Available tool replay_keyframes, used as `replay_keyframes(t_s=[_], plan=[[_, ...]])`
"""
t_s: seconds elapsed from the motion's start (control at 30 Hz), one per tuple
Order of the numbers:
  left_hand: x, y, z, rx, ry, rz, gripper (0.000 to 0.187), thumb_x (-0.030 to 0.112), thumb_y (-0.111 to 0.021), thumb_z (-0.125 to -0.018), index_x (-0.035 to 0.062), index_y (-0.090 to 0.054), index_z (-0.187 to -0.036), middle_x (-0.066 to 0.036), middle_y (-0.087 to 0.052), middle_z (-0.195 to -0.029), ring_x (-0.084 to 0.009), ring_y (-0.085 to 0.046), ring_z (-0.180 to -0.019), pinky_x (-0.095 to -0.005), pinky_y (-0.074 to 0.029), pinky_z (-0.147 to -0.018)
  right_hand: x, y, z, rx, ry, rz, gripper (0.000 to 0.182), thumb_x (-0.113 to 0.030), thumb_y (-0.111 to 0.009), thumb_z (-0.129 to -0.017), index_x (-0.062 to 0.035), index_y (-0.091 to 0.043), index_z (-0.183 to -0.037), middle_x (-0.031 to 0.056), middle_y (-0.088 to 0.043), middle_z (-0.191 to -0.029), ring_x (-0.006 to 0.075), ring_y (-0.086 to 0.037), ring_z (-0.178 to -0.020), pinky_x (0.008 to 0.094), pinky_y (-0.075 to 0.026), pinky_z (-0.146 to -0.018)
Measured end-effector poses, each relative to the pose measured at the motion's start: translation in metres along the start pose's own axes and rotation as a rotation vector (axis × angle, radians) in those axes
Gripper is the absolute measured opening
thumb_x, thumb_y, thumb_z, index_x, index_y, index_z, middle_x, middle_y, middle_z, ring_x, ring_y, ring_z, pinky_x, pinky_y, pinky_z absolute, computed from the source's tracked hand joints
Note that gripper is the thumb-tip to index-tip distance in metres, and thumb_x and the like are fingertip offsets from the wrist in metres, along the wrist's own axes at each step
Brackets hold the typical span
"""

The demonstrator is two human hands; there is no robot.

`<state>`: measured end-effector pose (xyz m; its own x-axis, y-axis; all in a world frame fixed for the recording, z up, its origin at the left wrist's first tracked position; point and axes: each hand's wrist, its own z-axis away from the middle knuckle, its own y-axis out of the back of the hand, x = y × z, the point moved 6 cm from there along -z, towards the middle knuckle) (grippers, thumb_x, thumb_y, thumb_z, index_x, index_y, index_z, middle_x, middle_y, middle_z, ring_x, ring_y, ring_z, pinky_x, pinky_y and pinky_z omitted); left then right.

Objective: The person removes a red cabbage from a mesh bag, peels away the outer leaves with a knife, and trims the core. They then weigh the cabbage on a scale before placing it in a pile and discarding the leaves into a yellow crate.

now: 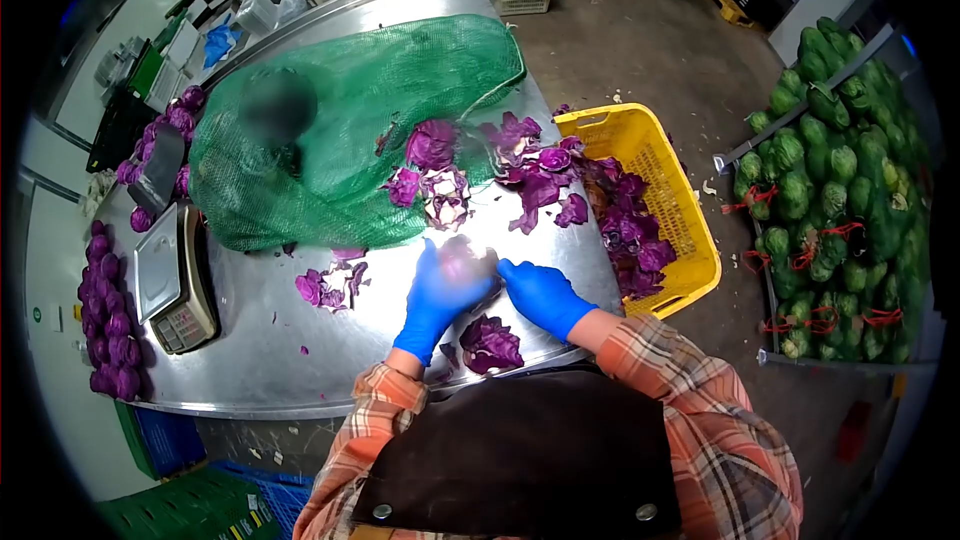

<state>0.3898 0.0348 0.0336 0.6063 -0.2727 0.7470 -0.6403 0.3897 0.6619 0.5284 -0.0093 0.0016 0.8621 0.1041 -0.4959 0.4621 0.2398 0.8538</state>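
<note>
My left hand (440, 292), in a blue glove, is wrapped round a red cabbage (461, 262) just above the steel table (250, 340). The cabbage is smeared in the picture. Close to its right side is my right hand (545, 298), also gloved in blue, with the fingers closed. Something small and dark shows at its fingertips, too blurred to name. A loose purple leaf (490, 344) lies in front of my hands. Beyond them are a trimmed cabbage piece with a pale cut base (444, 198) and more purple leaves (540, 190).
A green mesh sack (340, 140) covers the far part of the table. A scale (172, 280) stands left, beside stacked red cabbages (110, 320). The yellow crate (690, 230) at right holds purple leaves. Netted green vegetables (830, 180) fill a rack farther right.
</note>
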Motion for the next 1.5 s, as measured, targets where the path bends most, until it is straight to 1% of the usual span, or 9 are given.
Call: replay_keyframes(t_s=[0.17, 0.27, 0.37, 0.47, 0.73, 0.87, 1.03, 1.37, 1.5], plan=[[0.001, -0.002, 0.003, 0.083, 0.266, 0.137, 0.111, 0.035, -0.086, -0.060, -0.0096, -0.023, -0.140, -0.025, -0.048, -0.129, -0.0351, -0.054, -0.115, -0.0402, -0.046, -0.095, 0.016, -0.006, -0.020, -0.020, -0.148, -0.062, 0.022, -0.016, -0.040, -0.091, -0.0073, -0.051, -0.108, 0.0208, -0.064, -0.091, 0.0386, -0.063, -0.085, 0.0472, -0.050, -0.073], [-0.003, -0.011, 0.013, 0.079, 0.097, -0.003, 0.106, 0.030, -0.085, -0.060, -0.0045, -0.026, -0.140, -0.025, -0.039, -0.137, -0.0370, -0.043, -0.126, -0.0417, -0.038, -0.104, 0.071, -0.029, -0.042, -0.011, -0.282, -0.200, 0.027, -0.020, -0.046, -0.088, -0.0049, -0.055, -0.108, 0.0243, -0.063, -0.097, 0.0409, -0.061, -0.088, 0.0462, -0.049, -0.080], [-0.015, -0.005, 0.026, 0.207, -0.088, 0.107, 0.078, 0.030, -0.081, -0.065, -0.0018, -0.046, -0.127, -0.018, -0.050, -0.131, -0.0340, -0.046, -0.123, -0.0407, -0.030, -0.110, 0.027, 0.012, -0.009, -0.229, -0.317, -0.671, 0.051, -0.038, -0.050, -0.092, -0.0121, -0.042, -0.135, 0.0175, -0.064, -0.098, 0.0210, -0.058, -0.053, 0.0333, -0.051, -0.048], [-0.054, -0.014, 0.036, 0.148, 0.009, 0.227, 0.112, 0.028, -0.084, -0.061, -0.0022, -0.017, -0.145, -0.023, -0.023, -0.148, -0.0371, -0.029, -0.136, -0.0400, -0.027, -0.112, 0.005, -0.002, 0.004, -0.290, -0.282, -0.926, 0.076, -0.051, -0.049, -0.092, -0.0188, -0.014, -0.151, 0.0162, -0.061, -0.109, 0.0130, -0.051, -0.049, 0.0265, -0.047, -0.042], [-0.073, -0.016, 0.070, 0.285, 0.040, 0.384, 0.114, 0.023, -0.088, -0.059, 0.0026, -0.016, -0.146, -0.018, -0.034, -0.141, -0.0281, -0.041, -0.127, -0.0382, -0.036, -0.106, 0.028, -0.044, -0.025, -0.208, -0.518, -1.089, 0.051, -0.043, -0.053, -0.091, -0.0056, -0.049, -0.126, 0.0093, -0.063, -0.086, 0.0104, -0.050, -0.047, 0.0256, -0.043, -0.040], [-0.047, -0.020, 0.073, 0.444, 0.091, 0.126, 0.115, 0.031, -0.089, -0.058, 0.0008, -0.018, -0.144, -0.021, -0.036, -0.135, -0.0342, -0.041, -0.124, -0.0416, -0.039, -0.102, -0.021, -0.014, 0.002, -0.185, -0.310, -0.901, 0.079, -0.052, -0.049, -0.093, -0.0079, -0.015, -0.148, 0.0252, -0.054, -0.126, 0.0247, -0.066, -0.080, 0.0339, -0.054, -0.058], [-0.034, -0.022, 0.072, 0.488, 0.110, 0.066, 0.114, 0.036, -0.088, -0.058, -0.0020, -0.021, -0.141, -0.024, -0.037, -0.132, -0.0376, -0.041, -0.121, -0.0440, -0.038, -0.100, -0.016, -0.051, 0.001, 0.184, -0.038, -0.655, 0.068, -0.040, -0.045, -0.097, -0.0073, -0.015, -0.149, 0.0286, -0.041, -0.138, 0.0328, -0.065, -0.098, 0.0373, -0.046, -0.093], [-0.043, -0.027, 0.067, 0.496, 0.191, 0.079, 0.117, 0.038, -0.086, -0.063, -0.0059, -0.014, -0.144, -0.026, -0.034, -0.137, -0.0386, -0.036, -0.127, -0.0436, -0.031, -0.107, 0.002, -0.060, -0.007, 0.157, -0.135, -0.993, 0.051, -0.032, -0.043, -0.100, -0.0176, -0.030, -0.147, 0.0089, -0.058, -0.070, 0.0116, -0.052, -0.050, 0.0273, -0.044, -0.048], [-0.060, -0.032, 0.074, 0.566, 0.284, 0.423, 0.104, 0.032, -0.081, -0.071, -0.0050, -0.016, -0.144, -0.024, -0.034, -0.138, -0.0339, -0.036, -0.129, -0.0413, -0.032, -0.107, 0.013, -0.076, -0.019, 0.248, -0.322, -1.462, 0.042, -0.030, -0.037, -0.101, -0.0138, -0.042, -0.139, 0.0114, -0.065, -0.100, 0.0102, -0.049, -0.046, 0.0236, -0.044, -0.045]])
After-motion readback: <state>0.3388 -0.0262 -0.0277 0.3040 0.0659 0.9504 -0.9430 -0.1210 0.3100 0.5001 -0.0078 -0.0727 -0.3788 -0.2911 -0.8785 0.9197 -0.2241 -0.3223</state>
